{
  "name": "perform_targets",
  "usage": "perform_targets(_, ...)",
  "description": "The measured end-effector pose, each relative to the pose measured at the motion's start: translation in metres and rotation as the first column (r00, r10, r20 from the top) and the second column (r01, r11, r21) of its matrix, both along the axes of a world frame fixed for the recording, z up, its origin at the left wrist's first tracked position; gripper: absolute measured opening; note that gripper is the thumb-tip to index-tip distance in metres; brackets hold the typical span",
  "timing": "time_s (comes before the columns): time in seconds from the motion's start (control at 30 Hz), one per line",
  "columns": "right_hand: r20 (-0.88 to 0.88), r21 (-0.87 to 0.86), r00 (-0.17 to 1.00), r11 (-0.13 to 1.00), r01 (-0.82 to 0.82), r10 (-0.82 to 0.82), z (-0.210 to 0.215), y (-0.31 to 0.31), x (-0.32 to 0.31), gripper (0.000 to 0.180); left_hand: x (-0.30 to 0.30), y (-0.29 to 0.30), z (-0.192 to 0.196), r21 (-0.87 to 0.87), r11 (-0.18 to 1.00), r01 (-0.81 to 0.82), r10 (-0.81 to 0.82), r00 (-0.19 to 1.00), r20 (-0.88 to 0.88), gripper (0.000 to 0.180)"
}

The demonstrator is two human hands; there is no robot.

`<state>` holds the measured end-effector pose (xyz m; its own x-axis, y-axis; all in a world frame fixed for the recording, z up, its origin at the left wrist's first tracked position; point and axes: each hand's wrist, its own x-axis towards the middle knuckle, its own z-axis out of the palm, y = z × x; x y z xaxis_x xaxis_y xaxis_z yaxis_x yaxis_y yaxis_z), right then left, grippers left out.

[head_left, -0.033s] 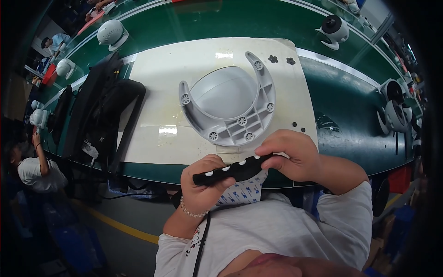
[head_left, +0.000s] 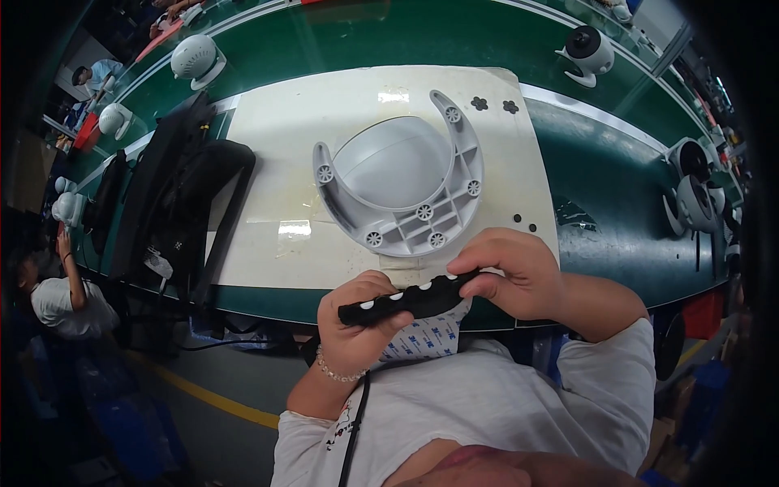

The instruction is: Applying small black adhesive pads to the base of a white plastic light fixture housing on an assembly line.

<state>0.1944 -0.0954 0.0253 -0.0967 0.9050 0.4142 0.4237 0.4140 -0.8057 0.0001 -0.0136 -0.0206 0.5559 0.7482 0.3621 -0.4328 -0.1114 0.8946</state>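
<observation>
Above the table's near edge, my left hand (head_left: 350, 318) and my right hand (head_left: 519, 274) hold the two ends of a black foam sheet (head_left: 418, 302). The sheet is bent over, and a row of white, round spots shows along its fold. White backing paper (head_left: 426, 339) with blue print hangs beneath it. The fingers of both hands are closed on the sheet. Just beyond my hands a grey plastic housing (head_left: 396, 162), with a rounded body and a ribbed, crescent-shaped stand (head_left: 398, 231), lies underside up on a cream board (head_left: 268, 170).
Black bags (head_left: 191, 195) lie at the board's left. Flower-shaped black pieces (head_left: 479, 104) and small black dots (head_left: 518, 218) sit on its right side. White fan-like units (head_left: 197, 61) stand along the green line (head_left: 389, 36); more crowd the right (head_left: 696, 203). Another person (head_left: 69, 300) works at left.
</observation>
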Motion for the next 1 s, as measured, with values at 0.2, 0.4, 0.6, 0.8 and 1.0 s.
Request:
perform_targets(0.2,-0.279,-0.280,0.955,0.943,-0.178,0.097,0.001,0.000,0.008,0.015,0.000,0.010,0.002,0.243,0.970,0.007,0.015,0.996,-0.088,0.021)
perform_targets(0.4,-0.346,-0.136,0.938,0.988,-0.069,0.018,0.006,0.002,0.012,0.014,0.001,0.014,0.006,0.538,0.842,0.030,0.041,0.992,-0.120,0.021)
perform_targets(0.6,-0.064,0.068,0.998,0.998,0.006,-0.002,0.028,-0.002,0.022,0.012,-0.001,0.013,0.002,0.447,0.894,-0.036,0.101,0.987,-0.123,0.024)
perform_targets(0.8,-0.197,-0.008,0.980,1.000,0.024,-0.025,0.025,-0.001,0.014,0.023,0.000,0.013,0.003,0.470,0.881,-0.046,0.138,0.977,-0.163,0.024)
perform_targets(1.0,0.175,0.234,0.982,0.972,0.028,-0.071,0.015,0.004,0.002,0.024,0.001,0.011,0.004,0.478,0.877,-0.054,0.150,0.975,-0.165,0.024)
